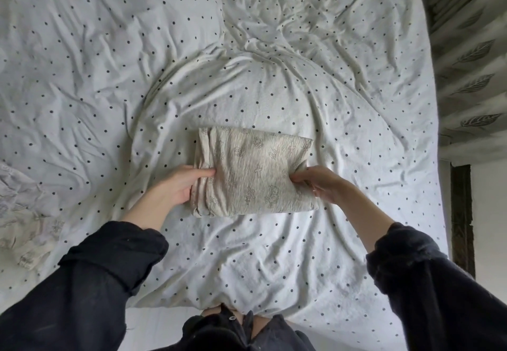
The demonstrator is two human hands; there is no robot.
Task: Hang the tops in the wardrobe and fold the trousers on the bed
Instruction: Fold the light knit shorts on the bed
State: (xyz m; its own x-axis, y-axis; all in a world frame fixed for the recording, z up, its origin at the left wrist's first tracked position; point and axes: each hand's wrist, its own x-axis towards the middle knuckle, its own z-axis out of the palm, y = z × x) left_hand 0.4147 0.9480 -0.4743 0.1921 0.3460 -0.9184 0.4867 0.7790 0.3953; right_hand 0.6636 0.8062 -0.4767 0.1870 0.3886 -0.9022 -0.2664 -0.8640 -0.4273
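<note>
Both hands are gripping the folded trousers (253,170) on the dotted bed (109,76): left hand (182,186), right hand (319,186) pinching edges; another pale garment (24,224) is lying left.

I see a bed (274,254) with a white dotted sheet, all wrinkly. Folded trousers (253,172) lie in its middle, and another crumpled cloth (26,227) lies at its left edge.

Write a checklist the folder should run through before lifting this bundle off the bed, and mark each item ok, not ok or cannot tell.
1. Folded trousers form a compact rectangle: ok.
2. Left hand grips the left edge: ok.
3. Right hand pinches the right edge: ok.
4. Layers lie even at the left edge: not ok, bunched.
5. Other garment at the left is folded: not ok, crumpled.
6. Wardrobe open: cannot tell.
</note>
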